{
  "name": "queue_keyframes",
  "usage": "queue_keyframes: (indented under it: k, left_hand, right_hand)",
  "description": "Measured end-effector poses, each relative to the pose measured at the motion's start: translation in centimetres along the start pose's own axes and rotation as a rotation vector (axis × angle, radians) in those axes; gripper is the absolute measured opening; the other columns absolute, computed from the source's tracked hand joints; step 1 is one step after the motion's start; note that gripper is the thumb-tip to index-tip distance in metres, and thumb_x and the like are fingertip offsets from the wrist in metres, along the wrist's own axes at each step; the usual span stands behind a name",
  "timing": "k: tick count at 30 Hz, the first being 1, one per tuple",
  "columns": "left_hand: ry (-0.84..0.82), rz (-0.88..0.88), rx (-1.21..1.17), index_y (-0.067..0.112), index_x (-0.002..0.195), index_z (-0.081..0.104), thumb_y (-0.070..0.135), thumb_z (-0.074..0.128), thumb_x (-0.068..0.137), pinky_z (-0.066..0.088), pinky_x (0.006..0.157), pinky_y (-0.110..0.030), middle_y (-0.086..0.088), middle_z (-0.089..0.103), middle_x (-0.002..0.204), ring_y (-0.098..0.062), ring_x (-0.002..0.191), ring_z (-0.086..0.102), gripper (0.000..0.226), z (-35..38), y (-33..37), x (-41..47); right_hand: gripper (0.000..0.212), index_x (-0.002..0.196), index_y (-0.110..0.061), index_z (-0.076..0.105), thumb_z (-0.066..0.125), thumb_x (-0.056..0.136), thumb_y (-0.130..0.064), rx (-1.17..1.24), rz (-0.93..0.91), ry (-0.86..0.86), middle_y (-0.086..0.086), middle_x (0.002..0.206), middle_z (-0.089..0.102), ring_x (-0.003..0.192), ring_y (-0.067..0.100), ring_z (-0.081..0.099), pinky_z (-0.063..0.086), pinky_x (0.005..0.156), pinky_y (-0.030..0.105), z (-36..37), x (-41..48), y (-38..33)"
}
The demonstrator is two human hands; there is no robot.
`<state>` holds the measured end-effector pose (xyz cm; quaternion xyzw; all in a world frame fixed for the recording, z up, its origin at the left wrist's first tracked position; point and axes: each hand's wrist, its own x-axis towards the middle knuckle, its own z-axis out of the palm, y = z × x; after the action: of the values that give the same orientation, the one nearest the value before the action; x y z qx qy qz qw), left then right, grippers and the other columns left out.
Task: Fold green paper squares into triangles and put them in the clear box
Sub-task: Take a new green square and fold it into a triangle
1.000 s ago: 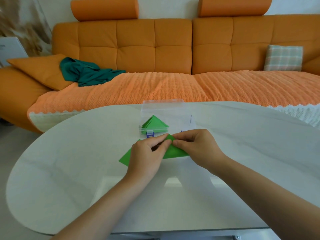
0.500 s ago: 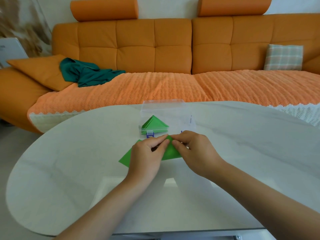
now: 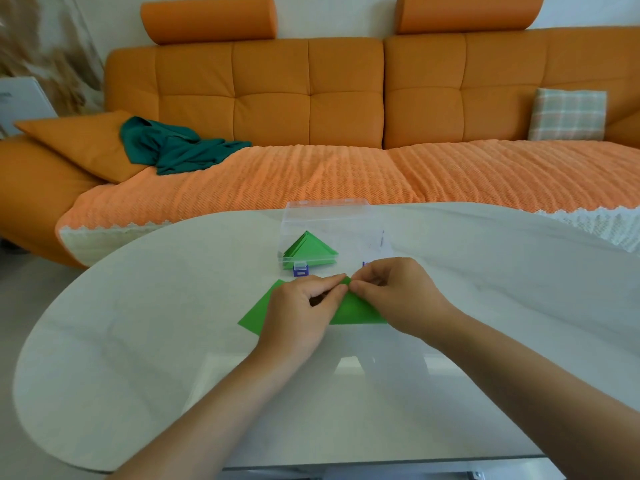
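Note:
A green paper [image 3: 353, 311] lies folded into a triangle on the white table [image 3: 138, 341], its apex pointing away from me. My left hand [image 3: 301, 313] and my right hand [image 3: 394, 299] meet at that apex and pinch the paper's tip between thumb and fingers. More green paper [image 3: 258, 313] sticks out to the left under my left hand. Just behind stands the clear box [image 3: 329, 216] with its lid up, holding a stack of folded green triangles [image 3: 310, 251].
The box has a blue latch [image 3: 300, 270] at its front. Behind the table runs an orange sofa [image 3: 311, 109] with a teal cloth [image 3: 173, 147] and a checked cushion [image 3: 568, 114]. The table's rounded edge curves at the left.
My right hand slid left along the paper and back toward the apex; both hands stay at the tip. The paper's right corner shows a bit more now.

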<state>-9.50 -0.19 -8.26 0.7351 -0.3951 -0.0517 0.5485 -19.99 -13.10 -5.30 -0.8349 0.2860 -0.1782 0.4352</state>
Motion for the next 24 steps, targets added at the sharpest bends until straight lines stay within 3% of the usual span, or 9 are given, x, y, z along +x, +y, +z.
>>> queue_keyframes:
  k: [3,7,11,16,20,24]
  left_hand:
    - [-0.102,-0.101,0.038,0.027,0.109,0.076,0.018,0.069,0.089,0.049,0.076,-0.013,0.013,0.076,0.093,-0.001,0.087,0.067,0.023,-0.3,-0.1,0.3]
    - [-0.292,-0.201,0.176,0.033,0.106,0.076,0.023,0.063,0.090,0.049,0.078,-0.009,0.024,0.073,0.094,0.009,0.088,0.066,0.023,-1.3,-0.1,0.4]
    - [-0.272,0.002,0.550,0.030,0.111,0.072,0.031,0.056,0.091,0.047,0.084,-0.022,0.018,0.064,0.098,-0.002,0.094,0.055,0.026,-2.1,-0.2,0.2]
    - [-0.421,0.214,0.420,0.027,0.106,0.073,0.029,0.049,0.089,0.041,0.083,-0.019,0.019,0.060,0.100,0.000,0.100,0.051,0.030,-2.4,-0.2,-0.1]
    - [-0.540,0.215,0.490,0.030,0.117,0.070,0.037,0.041,0.087,0.042,0.095,-0.024,0.018,0.059,0.108,0.002,0.106,0.046,0.043,-2.1,-0.4,-0.6]
    - [-0.560,0.228,0.540,0.032,0.119,0.069,0.037,0.039,0.086,0.044,0.093,-0.026,0.017,0.059,0.112,0.000,0.107,0.044,0.045,-2.1,-0.3,-0.5]
  right_hand:
    - [0.014,0.076,-0.027,0.074,0.068,0.089,-0.027,-0.015,0.072,-0.044,-0.012,0.064,0.066,0.058,-0.002,0.055,0.041,0.053,0.013,-0.2,0.2,0.3]
    - [0.011,0.079,-0.025,0.075,0.069,0.089,-0.025,-0.071,0.138,-0.114,-0.009,0.073,0.068,0.067,0.004,0.058,0.044,0.059,0.018,0.0,0.4,0.7]
    - [0.011,0.086,-0.021,0.077,0.068,0.089,-0.026,-0.174,0.158,-0.165,-0.002,0.081,0.072,0.067,0.007,0.058,0.047,0.061,0.020,0.2,0.5,0.8]
    - [0.014,0.086,-0.021,0.078,0.066,0.090,-0.027,-0.264,0.133,-0.182,0.000,0.084,0.074,0.079,0.013,0.065,0.053,0.071,0.025,0.4,0.6,0.7]
    - [0.017,0.083,-0.024,0.077,0.063,0.089,-0.032,-0.419,0.116,-0.172,-0.004,0.082,0.072,0.082,0.016,0.066,0.057,0.079,0.032,1.0,0.8,0.7]
    - [0.020,0.083,-0.026,0.076,0.058,0.089,-0.034,-0.530,0.080,-0.142,-0.007,0.082,0.071,0.081,0.016,0.065,0.057,0.080,0.034,1.4,0.6,0.5]
